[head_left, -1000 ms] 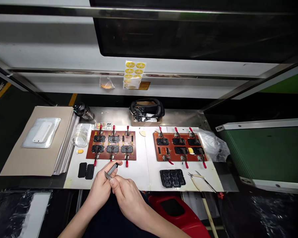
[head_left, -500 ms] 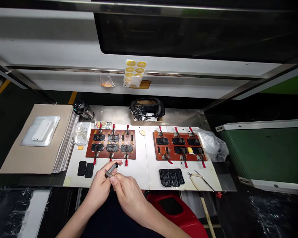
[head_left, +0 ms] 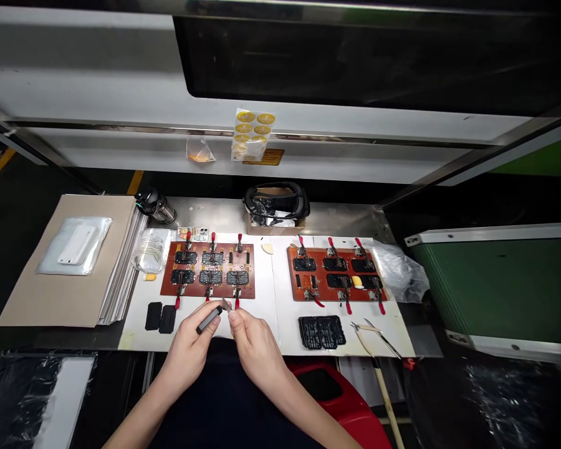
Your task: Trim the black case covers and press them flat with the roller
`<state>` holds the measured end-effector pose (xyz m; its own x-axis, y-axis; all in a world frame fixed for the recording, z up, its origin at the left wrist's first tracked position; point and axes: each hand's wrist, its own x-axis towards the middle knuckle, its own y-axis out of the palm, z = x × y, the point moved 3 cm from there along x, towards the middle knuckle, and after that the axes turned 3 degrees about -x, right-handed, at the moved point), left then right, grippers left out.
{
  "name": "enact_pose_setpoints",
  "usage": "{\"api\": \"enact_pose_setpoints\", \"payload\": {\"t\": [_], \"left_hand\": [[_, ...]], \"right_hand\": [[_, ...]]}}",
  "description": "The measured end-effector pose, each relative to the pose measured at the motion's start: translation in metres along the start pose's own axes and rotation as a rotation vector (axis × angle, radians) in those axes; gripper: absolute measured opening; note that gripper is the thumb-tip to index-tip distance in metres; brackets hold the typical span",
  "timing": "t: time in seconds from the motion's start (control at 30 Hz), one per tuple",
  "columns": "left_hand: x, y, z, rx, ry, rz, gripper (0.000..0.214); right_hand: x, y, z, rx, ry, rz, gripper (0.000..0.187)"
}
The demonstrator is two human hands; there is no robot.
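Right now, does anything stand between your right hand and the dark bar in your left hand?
Only a small grey piece, just off the bar's upper end, by the fingertips of the right hand. The dark bar sits in the left hand; nothing else visible intervenes.

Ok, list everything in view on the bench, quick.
clamp boards: 2, red-brown, middle of bench
pads: 2, black, in front of left board
plastic frame: 1, black, in front of right board
tweezers: 1, silver, front right
white packet in clear bag: 1, on tan card, left
flask: 1, silver and black, back left
sticker sheet: 1, yellow and white, on panel above bench
stool: 1, red, below bench edge
left hand: holding black bar
right hand: pinching small grey piece
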<state>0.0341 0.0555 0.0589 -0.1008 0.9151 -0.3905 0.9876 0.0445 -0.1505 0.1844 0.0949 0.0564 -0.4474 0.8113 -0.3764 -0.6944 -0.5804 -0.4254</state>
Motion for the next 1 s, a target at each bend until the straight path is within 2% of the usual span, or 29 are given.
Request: {"api": "enact_pose_setpoints", "payload": {"t": [0.17, 0.23, 0.3, 0.37, 0.47, 0.53, 0.57, 0.63, 0.7, 0.77, 0.8, 0.9, 1.0], "left_hand": [[0.003, 0.004, -0.002, 0.025, 0.014, 0.026, 0.04], [0.004, 0.006, 0.0, 0.021, 0.012, 0.041, 0.038], [0.003, 0.008, 0.0, 0.034, 0.046, 0.055, 0.036], [0.003, 0.01, -0.002, 0.076, 0.106, 0.078, 0.034], [0.004, 0.01, -0.003, 0.113, 0.141, 0.06, 0.031], [0.006, 0.007, -0.001, 0.026, 0.097, -0.054, 0.03], [0.007, 0.004, 0.001, -0.071, 0.065, -0.13, 0.031], [0.01, 0.001, 0.008, -0.323, -0.003, -0.249, 0.038], [0.012, 0.0, 0.017, -0.5, -0.047, -0.289, 0.045], [0.014, 0.0, 0.024, -0.512, -0.058, -0.29, 0.043], [0.014, 0.001, 0.026, -0.475, -0.057, -0.28, 0.039], [0.013, 0.005, 0.03, -0.36, -0.066, -0.137, 0.029], [0.01, 0.012, 0.027, -0.263, -0.063, 0.081, 0.033]], "right_hand": [[0.001, -0.009, -0.005, 0.164, 0.008, -0.134, 0.042], [0.0, -0.009, 0.001, 0.207, 0.0, -0.118, 0.031], [0.003, -0.008, 0.007, 0.227, -0.027, -0.075, 0.038], [0.01, -0.009, 0.008, 0.271, -0.067, -0.1, 0.031], [0.022, -0.015, -0.005, 0.405, -0.034, -0.362, 0.031], [0.024, -0.015, -0.018, 0.47, 0.012, -0.516, 0.03], [0.024, -0.012, -0.022, 0.485, 0.01, -0.535, 0.028], [0.021, -0.003, -0.026, 0.508, -0.045, -0.453, 0.033], [0.019, 0.007, -0.024, 0.531, -0.08, -0.302, 0.048], [0.02, 0.012, -0.023, 0.561, -0.047, -0.213, 0.048], [0.021, 0.01, -0.023, 0.567, -0.025, -0.218, 0.044], [0.026, -0.002, -0.019, 0.538, -0.017, -0.252, 0.031], [0.027, -0.009, -0.011, 0.33, -0.085, -0.072, 0.019]]}}
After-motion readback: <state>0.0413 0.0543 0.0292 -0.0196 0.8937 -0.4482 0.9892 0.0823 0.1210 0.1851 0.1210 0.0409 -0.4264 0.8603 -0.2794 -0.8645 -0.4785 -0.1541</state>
